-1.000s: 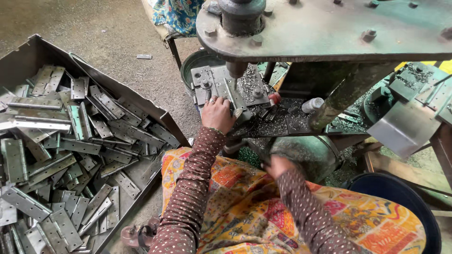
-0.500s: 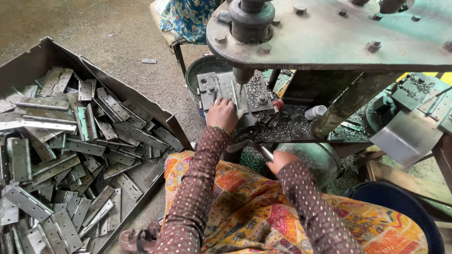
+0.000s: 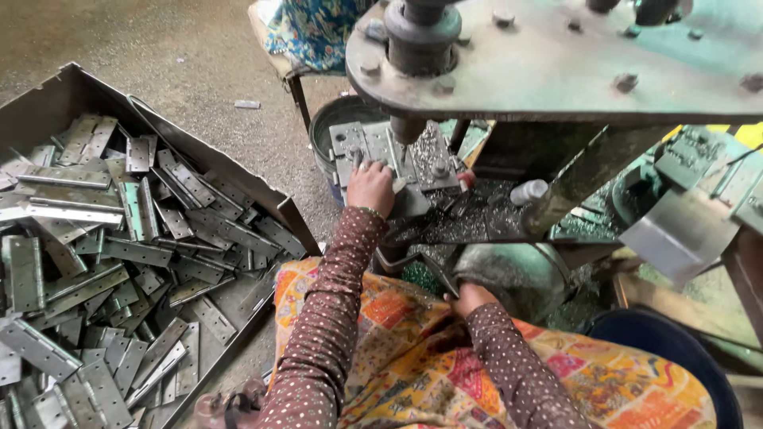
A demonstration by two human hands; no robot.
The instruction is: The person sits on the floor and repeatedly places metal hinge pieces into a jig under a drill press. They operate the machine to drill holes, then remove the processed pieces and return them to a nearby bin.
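Observation:
My left hand (image 3: 371,187) reaches forward and presses on a grey metal hinge plate (image 3: 355,143) lying on the press bed, just left of the punch (image 3: 407,131). My right hand (image 3: 470,299) sits low over my lap, closed around the end of a curved metal lever (image 3: 433,274) that comes out from under the press (image 3: 556,71). Both arms wear brown dotted sleeves. Metal chips (image 3: 477,218) cover the bed beside the jig.
A large open metal tray (image 3: 226,171) on the floor to my left is heaped with several hinge plates (image 3: 119,246). A dark round bucket (image 3: 338,119) stands behind the jig. More metal parts (image 3: 691,159) lie at the right, and a blue tub rim (image 3: 683,342) shows at lower right.
My left hand stays on the plate at the punch. My right hand has dropped slightly towards my lap with the lever. The view has shifted a little.

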